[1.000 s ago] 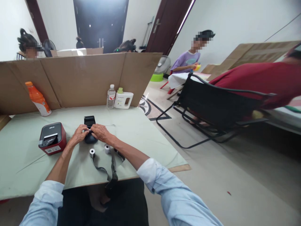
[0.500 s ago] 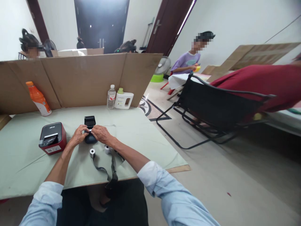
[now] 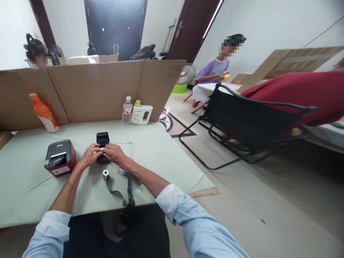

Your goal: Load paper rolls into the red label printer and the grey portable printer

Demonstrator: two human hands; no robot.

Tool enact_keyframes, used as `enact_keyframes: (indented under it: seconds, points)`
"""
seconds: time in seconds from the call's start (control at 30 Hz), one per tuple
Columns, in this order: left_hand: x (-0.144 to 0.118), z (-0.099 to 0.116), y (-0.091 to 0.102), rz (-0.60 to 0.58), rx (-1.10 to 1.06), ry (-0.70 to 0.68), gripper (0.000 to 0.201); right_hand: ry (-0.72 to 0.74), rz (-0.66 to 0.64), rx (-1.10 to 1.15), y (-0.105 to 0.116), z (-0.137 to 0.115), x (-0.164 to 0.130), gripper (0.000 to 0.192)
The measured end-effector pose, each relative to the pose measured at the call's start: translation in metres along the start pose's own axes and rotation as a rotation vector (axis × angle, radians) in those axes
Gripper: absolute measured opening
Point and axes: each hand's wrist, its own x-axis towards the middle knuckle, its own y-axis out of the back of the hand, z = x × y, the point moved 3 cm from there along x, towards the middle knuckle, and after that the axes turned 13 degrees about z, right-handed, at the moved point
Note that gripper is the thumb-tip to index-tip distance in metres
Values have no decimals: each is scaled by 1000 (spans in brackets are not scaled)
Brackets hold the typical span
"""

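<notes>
Gripping a small black handheld printer (image 3: 102, 147) with its lid raised, a person's left hand (image 3: 90, 156) and right hand (image 3: 114, 153) close on it from either side on the pale green table (image 3: 161, 154), fingers curled over the body. Just nearer the person than the hands, a paper roll (image 3: 105, 174) stands on end, a second roll (image 3: 123, 171) sits half-hidden under the right wrist, and a grey strap (image 3: 118, 192) trails to the table edge. To the left of the left hand rests a red-and-black label printer (image 3: 59, 157). Beyond the hands, against the cardboard screen (image 3: 91, 89), stand an orange bottle (image 3: 43, 112), a water bottle (image 3: 127, 110) and a white jug (image 3: 141, 113).
</notes>
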Motion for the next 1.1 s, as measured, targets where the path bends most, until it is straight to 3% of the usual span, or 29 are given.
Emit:
enact_keyframes:
  seconds: [0.47, 0.6, 0.73, 0.93, 1.1]
  points:
    - [4, -2, 6, -73, 38, 2, 36, 21, 50, -4, -7, -1, 0, 30]
    - [21, -12, 8, 47, 9, 88, 31, 33, 33, -14, -6, -3, -1, 27]
    - [42, -33, 3, 231, -43, 357, 39, 39, 9, -3, -3, -6, -2, 23]
    - [67, -47, -18, 266, -136, 521, 60, 24, -41, -6, 2, -12, -3, 22]
    - [72, -40, -25, 284, -248, 508, 60, -5, -100, -32, 8, -19, -5, 27]
